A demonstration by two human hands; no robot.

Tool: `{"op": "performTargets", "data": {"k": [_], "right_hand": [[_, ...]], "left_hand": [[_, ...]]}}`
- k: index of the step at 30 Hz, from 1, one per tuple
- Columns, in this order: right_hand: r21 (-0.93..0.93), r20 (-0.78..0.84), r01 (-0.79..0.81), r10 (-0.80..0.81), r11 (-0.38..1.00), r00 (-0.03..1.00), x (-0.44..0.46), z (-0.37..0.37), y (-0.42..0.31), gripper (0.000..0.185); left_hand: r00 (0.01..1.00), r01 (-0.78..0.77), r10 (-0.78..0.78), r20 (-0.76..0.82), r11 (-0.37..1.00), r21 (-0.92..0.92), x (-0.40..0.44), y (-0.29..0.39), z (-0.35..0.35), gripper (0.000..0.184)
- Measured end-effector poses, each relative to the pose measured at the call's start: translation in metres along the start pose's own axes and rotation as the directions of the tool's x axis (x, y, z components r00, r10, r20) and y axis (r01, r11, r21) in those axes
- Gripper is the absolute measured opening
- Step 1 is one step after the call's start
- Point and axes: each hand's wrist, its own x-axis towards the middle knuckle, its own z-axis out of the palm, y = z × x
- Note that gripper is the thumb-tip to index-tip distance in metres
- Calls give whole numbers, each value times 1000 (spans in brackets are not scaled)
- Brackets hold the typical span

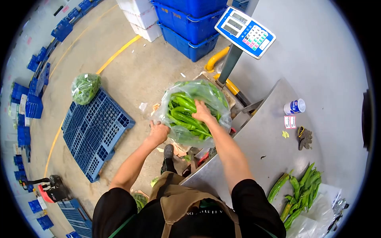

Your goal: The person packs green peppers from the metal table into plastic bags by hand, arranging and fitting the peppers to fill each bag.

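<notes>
A clear plastic bag (pixel 163 112) full of long green peppers (pixel 186 115) sits over the platform of a floor scale, its mouth turned up towards me. My left hand (pixel 158 133) is closed on the bag's near left edge. Inside the mouth, my right hand (pixel 203 112) grips among the peppers, its fingertips partly hidden. Behind the bag rises the scale's post with a blue and white display (pixel 245 32); the digits are too small to read surely.
A steel table (pixel 254 142) on my right bears loose green peppers (pixel 301 186), a glove (pixel 304 138), a white tub (pixel 294 106) and labels. Left on the floor lies a blue pallet (pixel 97 131) with a bagged green bundle (pixel 85 89). Blue crates (pixel 190 23) stand stacked ahead.
</notes>
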Motion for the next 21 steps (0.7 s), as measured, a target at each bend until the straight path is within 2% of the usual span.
{"op": "performTargets", "data": {"k": [1,4,5,6,7,8,9,10,11,12,14,16,18,20,21], "right_hand": [[28,-110,32,-29,999,994,-5,6,-3,58],[244,31,242,-257,939,966,-40,-17,6,57],[345,35,253,-282,904,959,-62,-32,15,54],[427,24,239,-275,872,961,-90,-52,26,52],[442,-63,209,-202,873,977,-125,-81,34,51],[448,-156,187,-129,874,979,-155,-106,45,50],[381,-286,125,-12,916,958,-183,-122,69,50],[313,-415,56,83,948,906,-214,-139,91,51],[250,-527,5,131,968,840,-239,-155,112,51],[161,-617,-189,249,969,746,-282,-168,148,52],[38,-759,-492,345,870,552,-340,-173,219,54],[197,-695,-711,608,675,385,-402,-197,269,60],[157,-687,-866,682,475,250,-461,-200,337,62],[253,-625,-950,780,182,-17,-501,-212,369,72],[191,-616,-973,788,128,-17,-514,-217,376,79]], "left_hand": [[1000,-28,28,-8,999,18,-11,1,-15,14],[989,-91,102,-110,991,103,-24,-7,-8,14],[994,-87,93,-52,991,97,-25,-5,-10,12],[993,-121,121,5,989,90,-21,-4,-9,11],[986,-98,90,-140,994,-50,-16,-6,7,8],[963,-247,250,-99,968,46,-18,-4,-12,7],[929,-313,303,-211,950,-17,-13,-17,8,8],[940,-280,265,-215,959,-42,-8,-18,18,11],[974,-184,167,-154,977,-106,-12,-9,4,16],[968,-207,197,-157,977,-46,-11,1,3,19],[972,-203,186,-143,973,-112,-19,3,0,21],[971,-182,163,-173,978,-102,-19,10,2,22],[984,-127,114,-134,987,-95,-15,14,0,23],[983,-117,104,-149,990,-85,-9,12,8,25],[977,-150,134,-164,984,-95,-8,8,12,25]]}}
